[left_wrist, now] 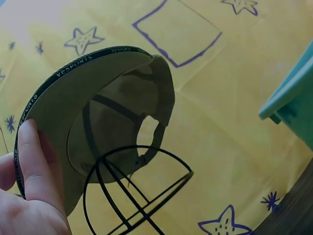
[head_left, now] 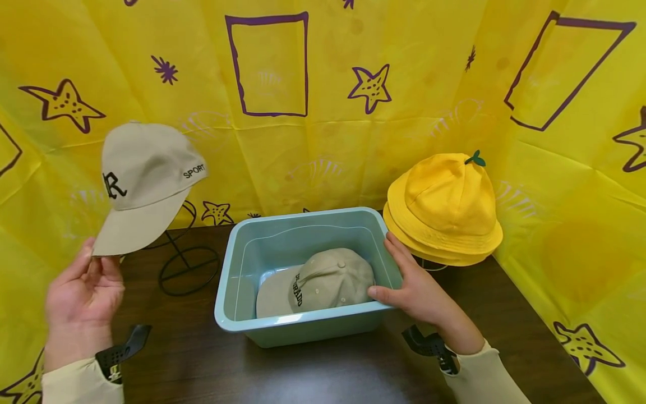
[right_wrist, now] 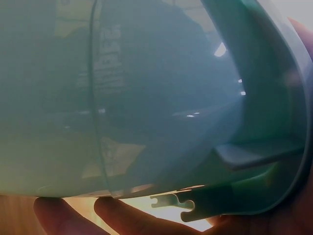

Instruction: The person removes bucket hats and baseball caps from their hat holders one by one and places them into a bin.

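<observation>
R cap: so the beige R cap (head_left: 146, 168) was up in the air on the left, brim slanting down toward the left hand (head_left: 88, 294).
Left grip: pinched on the brim edge, thumb one side, fingers the other.
Underside view: only the left wrist camera got inside the cap: dark band with white "VESPORTS" lettering round the brim edge, plus the gap at the back. The head view had the outside instead, big R and "SPORT".
Wire stand: black wire stand (left_wrist: 145, 215) right by the cap's opening. From the head the cap blocked its top, and honestly I couldn't tell if they touched.
Bin: blue-green bin (head_left: 252, 324) in the middle of the table (head_left: 303, 373).
Right grip: right hand (head_left: 416, 292) held the bin's near right corner, thumb over the rim.
Right wrist view: pretty much all bin wall, but it did catch fingers (right_wrist: 129, 215) against that wall and a little tab under the rim, which the head view missed.
Second cap: another beige one, the second cap (head_left: 328, 283), lay in the bin, brim left, its bottom edge hidden by the front rim.
Yellow hats: stacked yellow hats (head_left: 444, 213) with a green sprout (head_left: 476, 159) stood beyond the right hand.
Backdrop: yellow curtain (head_left: 333, 151) with purple starfish.
</observation>
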{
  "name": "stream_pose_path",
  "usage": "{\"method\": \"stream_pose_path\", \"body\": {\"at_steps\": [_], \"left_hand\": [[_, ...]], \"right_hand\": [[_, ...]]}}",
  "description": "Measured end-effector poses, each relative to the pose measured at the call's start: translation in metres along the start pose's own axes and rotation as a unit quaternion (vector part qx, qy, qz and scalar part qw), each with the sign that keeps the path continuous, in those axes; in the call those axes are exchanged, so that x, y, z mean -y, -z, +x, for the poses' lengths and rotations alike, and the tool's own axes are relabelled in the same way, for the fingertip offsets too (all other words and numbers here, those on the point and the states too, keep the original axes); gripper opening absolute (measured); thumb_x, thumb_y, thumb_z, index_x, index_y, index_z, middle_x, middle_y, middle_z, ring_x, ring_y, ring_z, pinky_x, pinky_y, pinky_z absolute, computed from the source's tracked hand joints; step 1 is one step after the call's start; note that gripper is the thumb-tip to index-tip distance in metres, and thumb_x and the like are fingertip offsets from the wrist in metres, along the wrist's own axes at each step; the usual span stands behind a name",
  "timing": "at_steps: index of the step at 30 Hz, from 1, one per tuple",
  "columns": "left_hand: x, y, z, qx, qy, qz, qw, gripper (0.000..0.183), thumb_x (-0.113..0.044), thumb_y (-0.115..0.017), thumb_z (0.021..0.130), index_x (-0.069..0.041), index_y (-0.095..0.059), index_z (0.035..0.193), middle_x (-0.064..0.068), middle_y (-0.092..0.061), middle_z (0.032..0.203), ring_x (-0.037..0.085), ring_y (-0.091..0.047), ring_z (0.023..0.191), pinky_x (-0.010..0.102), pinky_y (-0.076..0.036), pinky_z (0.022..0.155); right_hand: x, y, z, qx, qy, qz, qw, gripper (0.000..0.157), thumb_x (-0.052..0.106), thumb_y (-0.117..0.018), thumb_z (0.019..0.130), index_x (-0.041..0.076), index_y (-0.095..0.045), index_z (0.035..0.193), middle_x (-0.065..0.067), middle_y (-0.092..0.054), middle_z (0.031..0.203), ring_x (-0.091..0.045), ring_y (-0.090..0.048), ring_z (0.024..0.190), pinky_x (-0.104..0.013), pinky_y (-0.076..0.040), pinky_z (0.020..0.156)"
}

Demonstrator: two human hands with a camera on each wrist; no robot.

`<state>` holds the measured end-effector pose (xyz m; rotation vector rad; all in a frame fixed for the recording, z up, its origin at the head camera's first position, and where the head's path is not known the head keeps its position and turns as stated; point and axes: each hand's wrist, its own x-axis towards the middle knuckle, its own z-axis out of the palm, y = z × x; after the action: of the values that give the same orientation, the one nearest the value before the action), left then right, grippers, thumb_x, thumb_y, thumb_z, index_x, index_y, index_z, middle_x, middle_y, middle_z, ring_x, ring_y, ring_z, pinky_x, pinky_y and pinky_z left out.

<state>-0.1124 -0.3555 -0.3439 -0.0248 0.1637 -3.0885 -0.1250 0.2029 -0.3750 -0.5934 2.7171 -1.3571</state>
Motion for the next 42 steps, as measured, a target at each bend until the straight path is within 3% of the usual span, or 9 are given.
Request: {"method": "stream_pose_path", "body": {"at_steps": [8,13,18,23,30,37,42], "left_hand": [[0.01,-0.005,-0.008,0.02,0.017,0.013,0.9996,0.032,0.009,-0.042,0.099,-0.002,-0.053,0.127,0.024,-0.059,0.12,0.042,-0.066,0.097,0.053,-0.054,0.08],[0.019,-0.006,-0.014,0.058,0.031,0.035,0.9972,0.035,0.006,-0.037,0.103,-0.006,-0.046,0.135,0.026,-0.057,0.122,0.042,-0.065,0.097,0.051,-0.054,0.081],[0.032,-0.006,-0.016,0.109,0.051,0.063,0.9908,0.034,0.001,-0.029,0.107,0.005,-0.046,0.135,0.03,-0.056,0.122,0.044,-0.064,0.1,0.05,-0.054,0.082],[0.044,-0.006,-0.018,0.134,0.072,0.085,0.9846,0.039,-0.001,-0.023,0.108,0.007,-0.046,0.138,0.028,-0.053,0.132,0.044,-0.063,0.104,0.047,-0.053,0.085],[0.062,-0.004,-0.017,0.185,0.11,0.115,0.9699,0.042,-0.001,-0.018,0.108,0.012,-0.041,0.141,0.034,-0.05,0.131,0.046,-0.058,0.112,0.049,-0.047,0.095],[0.079,-0.004,-0.016,0.198,0.156,0.135,0.9582,0.044,-0.002,-0.017,0.108,0.011,-0.039,0.144,0.033,-0.05,0.135,0.044,-0.057,0.117,0.049,-0.044,0.099],[0.09,-0.004,-0.014,0.214,0.191,0.169,0.9429,0.047,-0.002,-0.014,0.108,0.01,-0.04,0.145,0.031,-0.051,0.135,0.041,-0.057,0.118,0.045,-0.044,0.1]], "right_hand": [[0.0,0.001,0.001,0.001,0.0,0.001,1.0,0.104,0.044,-0.078,0.084,0.006,-0.016,0.16,-0.007,-0.003,0.166,-0.036,-0.012,0.147,-0.066,-0.018,0.109],[0.0,0.0,0.001,-0.001,0.002,0.002,1.0,0.104,0.043,-0.078,0.084,0.005,-0.016,0.159,-0.007,-0.004,0.166,-0.036,-0.012,0.147,-0.065,-0.018,0.109],[0.0,0.0,0.0,-0.003,0.0,0.002,1.0,0.104,0.043,-0.078,0.084,0.006,-0.017,0.159,-0.006,-0.004,0.166,-0.036,-0.012,0.146,-0.066,-0.019,0.108],[0.0,0.0,0.0,-0.002,0.0,0.003,1.0,0.104,0.043,-0.078,0.084,0.007,-0.016,0.16,-0.006,-0.004,0.166,-0.036,-0.012,0.146,-0.066,-0.019,0.108],[0.0,-0.001,0.0,0.0,-0.001,0.005,1.0,0.104,0.043,-0.078,0.085,0.007,-0.016,0.16,-0.004,-0.004,0.166,-0.036,-0.012,0.147,-0.066,-0.018,0.109],[0.0,-0.001,0.0,-0.001,-0.001,0.002,1.0,0.104,0.044,-0.078,0.085,0.007,-0.016,0.16,-0.005,-0.004,0.166,-0.037,-0.013,0.146,-0.066,-0.019,0.108],[0.0,0.0,0.0,-0.001,0.001,0.002,1.0,0.103,0.043,-0.078,0.085,0.006,-0.017,0.159,-0.005,-0.004,0.166,-0.036,-0.012,0.147,-0.065,-0.019,0.109]]}}
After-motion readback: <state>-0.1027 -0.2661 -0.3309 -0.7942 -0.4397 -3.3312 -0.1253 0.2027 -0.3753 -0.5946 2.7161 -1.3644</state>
